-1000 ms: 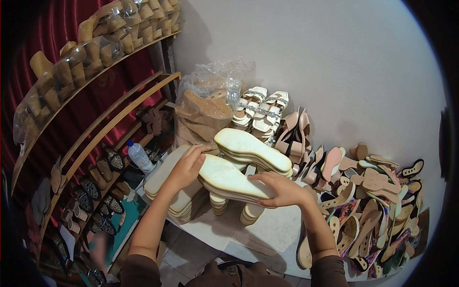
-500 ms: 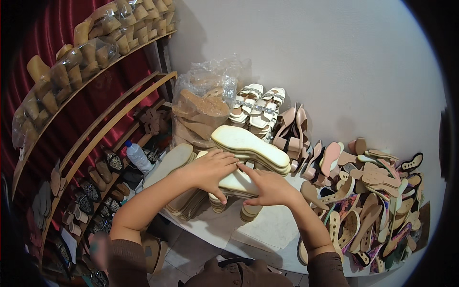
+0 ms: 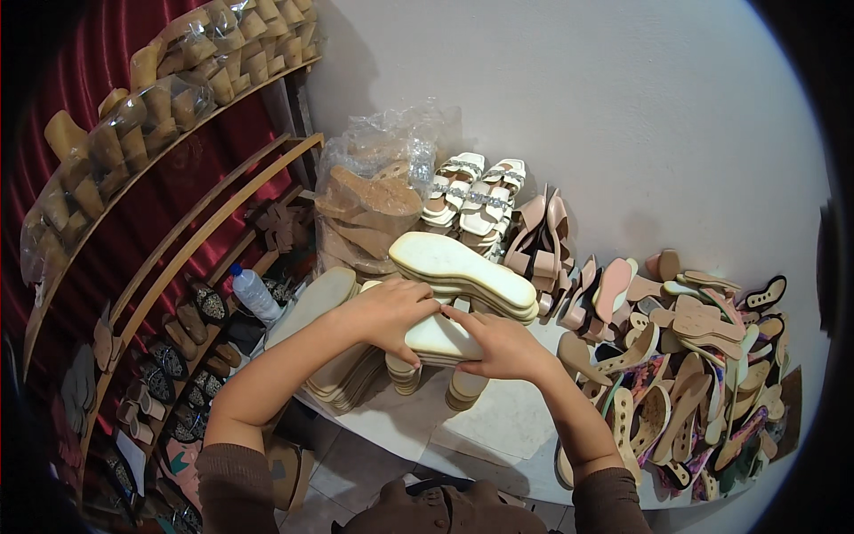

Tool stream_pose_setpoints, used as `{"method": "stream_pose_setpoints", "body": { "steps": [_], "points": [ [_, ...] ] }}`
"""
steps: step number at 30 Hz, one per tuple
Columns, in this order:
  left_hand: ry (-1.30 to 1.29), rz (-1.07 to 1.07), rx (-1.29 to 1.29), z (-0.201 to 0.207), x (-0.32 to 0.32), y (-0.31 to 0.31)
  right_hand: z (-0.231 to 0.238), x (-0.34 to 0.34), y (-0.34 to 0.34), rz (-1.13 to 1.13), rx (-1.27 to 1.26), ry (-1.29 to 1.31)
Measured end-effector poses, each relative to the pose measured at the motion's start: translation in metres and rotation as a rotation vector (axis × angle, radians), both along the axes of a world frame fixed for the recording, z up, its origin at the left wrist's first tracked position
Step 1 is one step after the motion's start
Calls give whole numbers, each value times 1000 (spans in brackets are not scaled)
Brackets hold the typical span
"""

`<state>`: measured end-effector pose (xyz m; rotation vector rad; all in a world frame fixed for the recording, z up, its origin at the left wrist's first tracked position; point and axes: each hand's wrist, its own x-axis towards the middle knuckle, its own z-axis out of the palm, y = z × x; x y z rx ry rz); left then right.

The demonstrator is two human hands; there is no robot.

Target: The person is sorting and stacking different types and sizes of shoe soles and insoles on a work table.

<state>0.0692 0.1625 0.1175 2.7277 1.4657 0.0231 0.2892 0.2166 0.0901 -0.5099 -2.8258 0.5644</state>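
Observation:
My left hand (image 3: 398, 318) and my right hand (image 3: 505, 345) clasp the two sides of a short stack of cream shoe soles (image 3: 438, 339). Thumbs press along its near edge while the fingers spread over the top, the fingertips of both hands nearly meeting. Just beyond lies another pile of cream soles (image 3: 463, 267), set crosswise. Below the held stack, the rounded ends of more stacked soles (image 3: 466, 388) jut toward me. To the left, partly behind my left forearm, is a taller pile of greyish-cream soles (image 3: 316, 307). My palms hide part of the held stack.
The white table (image 3: 498, 436) carries a plastic bag of tan wedge soles (image 3: 369, 200), white sandals (image 3: 485, 209), and pink heeled shoes (image 3: 540, 240). Loose soles and footbeds (image 3: 685, 392) heap at right. A water bottle (image 3: 255, 294) stands beside wooden shelves (image 3: 191, 236) of shoes at left.
Both hands stay on the same stack with almost the same hold. The whole view has shifted very slightly; the soles around them have not visibly moved.

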Motion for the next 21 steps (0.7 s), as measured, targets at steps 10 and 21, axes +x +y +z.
{"method": "stream_pose_setpoints", "body": {
  "steps": [10, 21],
  "points": [
    [9, -1, -16, -2, -1, -2, -7, 2, 0, -21, 29, 24],
    [-38, -19, 106, -8, -1, -8, -4, 13, -6, -66, 52, 34]
  ]
}}
